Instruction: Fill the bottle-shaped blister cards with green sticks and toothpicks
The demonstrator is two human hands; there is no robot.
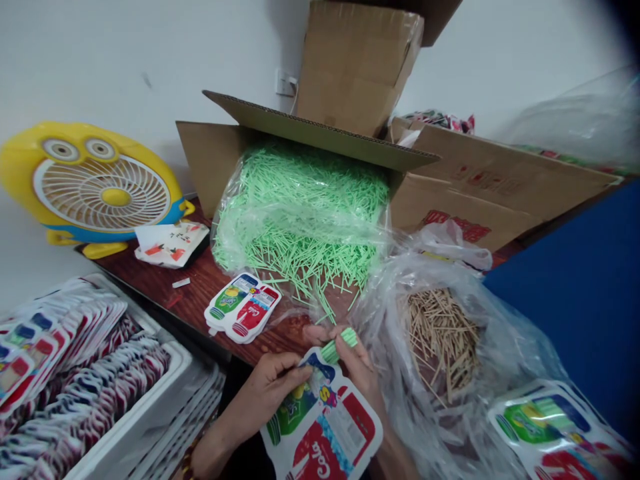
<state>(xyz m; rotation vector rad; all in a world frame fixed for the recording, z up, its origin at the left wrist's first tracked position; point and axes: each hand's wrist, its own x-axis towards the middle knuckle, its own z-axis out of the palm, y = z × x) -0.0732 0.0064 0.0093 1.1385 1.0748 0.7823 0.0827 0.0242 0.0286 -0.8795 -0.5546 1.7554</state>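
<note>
My left hand (270, 390) pinches the upper left edge of a bottle-shaped pouch (333, 427) printed in green and red with "Cola". My right hand (356, 360) holds a small bundle of light green sticks (340, 345) at the pouch's top edge, its fingers closed round them. Whether the bundle's lower end is inside the pouch I cannot tell. Beyond my hands, a large clear bag of loose green sticks (300, 213) spills onto the brown table (205, 300). Similar pouches (243, 307) lie flat on the table, left of the spilled sticks.
A clear bag of brown sticks (443, 340) is at the right, with more pouches (560, 427) before it. White crates (150, 400) packed with pouches stand at the lower left. A yellow fan (116, 197), a tissue pack (173, 245) and cardboard boxes (357, 67) are behind.
</note>
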